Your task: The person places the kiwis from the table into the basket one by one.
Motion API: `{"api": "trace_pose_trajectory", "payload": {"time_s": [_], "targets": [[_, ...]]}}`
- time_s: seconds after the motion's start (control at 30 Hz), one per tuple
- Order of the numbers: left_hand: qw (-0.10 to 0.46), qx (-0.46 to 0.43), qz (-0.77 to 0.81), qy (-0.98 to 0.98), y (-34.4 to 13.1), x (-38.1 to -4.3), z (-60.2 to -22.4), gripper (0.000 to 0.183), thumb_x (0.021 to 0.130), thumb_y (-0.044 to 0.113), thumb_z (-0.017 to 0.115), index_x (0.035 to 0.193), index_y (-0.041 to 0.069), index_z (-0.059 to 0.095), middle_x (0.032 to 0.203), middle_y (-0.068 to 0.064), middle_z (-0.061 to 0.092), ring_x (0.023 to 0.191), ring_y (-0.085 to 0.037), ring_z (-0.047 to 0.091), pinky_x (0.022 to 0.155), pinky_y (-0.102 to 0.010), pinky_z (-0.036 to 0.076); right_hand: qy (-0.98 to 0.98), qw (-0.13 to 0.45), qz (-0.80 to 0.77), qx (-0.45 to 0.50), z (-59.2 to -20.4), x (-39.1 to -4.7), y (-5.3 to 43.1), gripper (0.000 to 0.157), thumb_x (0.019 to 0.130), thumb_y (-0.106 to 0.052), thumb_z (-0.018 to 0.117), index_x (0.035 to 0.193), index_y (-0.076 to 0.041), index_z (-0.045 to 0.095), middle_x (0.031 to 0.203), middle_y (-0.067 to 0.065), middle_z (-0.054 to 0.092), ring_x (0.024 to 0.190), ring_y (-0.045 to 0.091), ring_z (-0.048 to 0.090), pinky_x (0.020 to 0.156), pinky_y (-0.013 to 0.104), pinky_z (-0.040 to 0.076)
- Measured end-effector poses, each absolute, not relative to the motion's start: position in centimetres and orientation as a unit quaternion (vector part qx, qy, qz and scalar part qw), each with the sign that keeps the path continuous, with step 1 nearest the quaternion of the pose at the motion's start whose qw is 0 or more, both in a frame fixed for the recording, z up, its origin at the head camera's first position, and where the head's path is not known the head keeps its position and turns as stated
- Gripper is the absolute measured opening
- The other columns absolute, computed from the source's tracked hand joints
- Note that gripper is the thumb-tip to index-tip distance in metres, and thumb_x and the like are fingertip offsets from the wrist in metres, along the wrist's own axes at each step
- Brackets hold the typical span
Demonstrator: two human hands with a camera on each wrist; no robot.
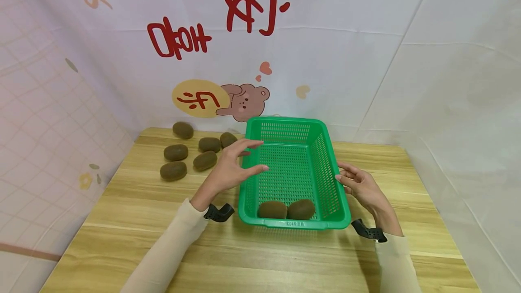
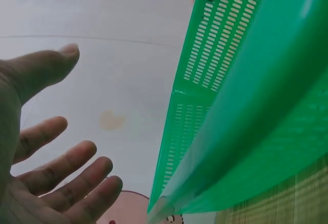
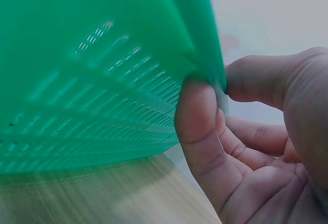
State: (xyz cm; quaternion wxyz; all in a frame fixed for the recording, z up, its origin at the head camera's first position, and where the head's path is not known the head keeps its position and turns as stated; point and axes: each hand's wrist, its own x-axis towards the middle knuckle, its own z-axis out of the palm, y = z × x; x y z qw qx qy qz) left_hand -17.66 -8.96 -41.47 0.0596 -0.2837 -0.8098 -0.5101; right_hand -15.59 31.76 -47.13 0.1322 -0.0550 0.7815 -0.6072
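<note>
Right now you're pinching the right rim of the basket (image 1: 286,171) with your right hand (image 1: 362,189), thumb and forefinger narrowing onto the edge. Your left hand (image 1: 229,168) is hovering by the left rim, thumb and fingers spreading wide, holding nothing and standing apart from the plastic. Two kiwis (image 1: 272,210) are lying in the basket against the near wall, closer to you than your left fingertips; six loose kiwis (image 1: 176,152) are lying on the table (image 1: 114,229), left of those fingers. You seem to be steadying or setting the basket; whether its base is resting on the table, I can't tell. For a two-handed hold, the next move would be closing your left fingers onto their rim, gently, so the pair isn't rolling.
</note>
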Motion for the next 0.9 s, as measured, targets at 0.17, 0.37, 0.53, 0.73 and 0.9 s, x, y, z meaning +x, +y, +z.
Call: {"api": "trace_pose_trajectory", "payload": {"time_s": [0.17, 0.37, 0.53, 0.73, 0.9], "targets": [[0.060, -0.280, -0.486, -0.826, -9.6, -17.8, -41.4, 0.069, 0.085, 0.032, 0.086, 0.146, 0.021, 0.056, 0.146, -0.002, 0.057, 0.136, -0.022, 0.054, 0.111, -0.044, 0.050, 0.783, 0.131, -0.606, -0.056, -47.1, -15.6, 31.8, 0.069, 0.103, -0.029, 0.063, 0.160, -0.004, 0.032, 0.104, -0.003, 0.060, 0.086, 0.007, 0.057, 0.078, 0.024, 0.057], [0.081, -0.274, -0.461, -0.840, -10.6, -17.8, -41.7, 0.078, 0.083, 0.035, 0.087, 0.151, 0.024, 0.050, 0.147, -0.004, 0.055, 0.137, -0.029, 0.053, 0.111, -0.046, 0.050, 0.785, 0.129, -0.603, -0.056, -47.1, -15.6, 31.8, 0.069, 0.104, -0.030, 0.063, 0.159, -0.004, 0.032, 0.103, -0.003, 0.059, 0.084, 0.006, 0.055, 0.074, 0.023, 0.055], [0.092, -0.261, -0.443, -0.853, -11.6, -17.8, -42.0, 0.084, 0.083, 0.038, 0.087, 0.154, 0.029, 0.045, 0.152, -0.002, 0.051, 0.140, -0.024, 0.049, 0.113, -0.050, 0.045, 0.787, 0.128, -0.601, -0.052, -47.1, -15.5, 31.8, 0.069, 0.104, -0.030, 0.063, 0.160, -0.005, 0.032, 0.104, -0.003, 0.058, 0.084, 0.007, 0.052, 0.072, 0.023, 0.052], [0.098, -0.242, -0.431, -0.864, -12.7, -17.5, -42.3, 0.087, 0.083, 0.043, 0.086, 0.156, 0.034, 0.040, 0.155, -0.002, 0.046, 0.145, -0.024, 0.042, 0.116, -0.058, 0.040, 0.790, 0.129, -0.598, -0.047, -47.1, -15.5, 31.8, 0.069, 0.103, -0.032, 0.063, 0.160, -0.006, 0.033, 0.105, -0.003, 0.057, 0.086, 0.007, 0.052, 0.074, 0.024, 0.053], [0.109, -0.225, -0.426, -0.870, -13.8, -17.3, -42.4, 0.088, 0.082, 0.042, 0.086, 0.156, 0.032, 0.040, 0.159, -0.004, 0.043, 0.147, -0.027, 0.039, 0.117, -0.060, 0.038, 0.791, 0.130, -0.597, -0.046, -47.2, -15.6, 31.8, 0.069, 0.103, -0.032, 0.063, 0.160, -0.007, 0.034, 0.105, -0.003, 0.057, 0.085, 0.007, 0.051, 0.072, 0.023, 0.051]]}}
